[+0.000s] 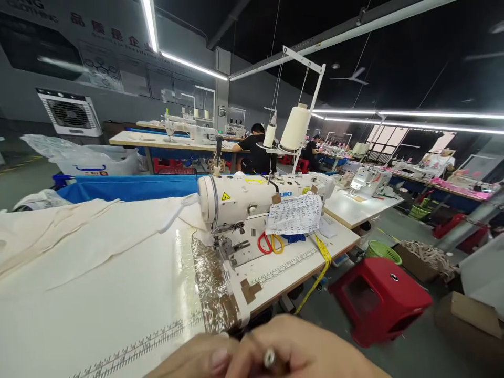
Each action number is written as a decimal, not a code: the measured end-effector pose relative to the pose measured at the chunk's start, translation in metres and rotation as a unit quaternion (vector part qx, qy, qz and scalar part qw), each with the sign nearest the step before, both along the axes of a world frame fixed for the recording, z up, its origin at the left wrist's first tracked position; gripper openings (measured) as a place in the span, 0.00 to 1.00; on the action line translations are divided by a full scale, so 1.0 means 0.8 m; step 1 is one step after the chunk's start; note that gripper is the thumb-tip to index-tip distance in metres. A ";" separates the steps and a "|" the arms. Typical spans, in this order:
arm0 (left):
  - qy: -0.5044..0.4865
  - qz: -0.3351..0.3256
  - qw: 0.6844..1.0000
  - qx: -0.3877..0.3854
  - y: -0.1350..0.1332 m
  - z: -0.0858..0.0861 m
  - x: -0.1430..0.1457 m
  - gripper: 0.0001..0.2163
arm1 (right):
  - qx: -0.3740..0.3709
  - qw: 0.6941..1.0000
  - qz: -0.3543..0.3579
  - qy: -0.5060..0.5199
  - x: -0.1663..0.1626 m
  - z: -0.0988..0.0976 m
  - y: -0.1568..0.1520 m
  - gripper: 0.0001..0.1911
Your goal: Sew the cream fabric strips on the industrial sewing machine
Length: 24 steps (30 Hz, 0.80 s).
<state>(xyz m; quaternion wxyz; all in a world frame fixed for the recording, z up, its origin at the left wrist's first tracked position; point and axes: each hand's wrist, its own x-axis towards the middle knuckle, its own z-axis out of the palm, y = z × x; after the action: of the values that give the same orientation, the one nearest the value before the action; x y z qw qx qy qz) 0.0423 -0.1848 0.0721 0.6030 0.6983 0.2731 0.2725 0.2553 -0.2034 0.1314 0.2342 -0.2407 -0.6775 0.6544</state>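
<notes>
At the bottom edge, my right hand (pixel 311 346) is closed around a small dark rod with a round metal end (pixel 270 358); its kind cannot be made out. My left hand (pixel 197 357) meets it fingertip to fingertip, its fingers pinched together, and what lies between them is hidden. Both hands are at the table's front edge, below a white sewing machine (pixel 240 199). Brown shiny tape (pixel 214 283) covers the surface in front of the needle area. Scissors with red and yellow handles (pixel 271 243) lie beside the machine bed.
Cream fabric (pixel 79 231) lies on the table at left. A handwritten paper (pixel 295 214) hangs on the machine, and a yellow tape measure (pixel 323 257) drapes over the edge. A red stool (pixel 386 294) stands at right. A thread cone (pixel 295 127) rises behind; people sit farther back.
</notes>
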 end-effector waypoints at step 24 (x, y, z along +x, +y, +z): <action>0.264 0.027 0.959 -0.096 0.103 -0.015 -0.137 0.16 | 0.122 0.938 -0.216 -0.240 0.065 -0.133 0.051 0.16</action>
<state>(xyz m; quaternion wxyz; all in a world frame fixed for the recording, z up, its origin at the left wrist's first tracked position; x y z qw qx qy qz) -0.0671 -0.1027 0.0598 0.5661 0.6765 0.4661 0.0674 0.3073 -0.1624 0.0254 0.2283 -0.5008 -0.7200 0.4227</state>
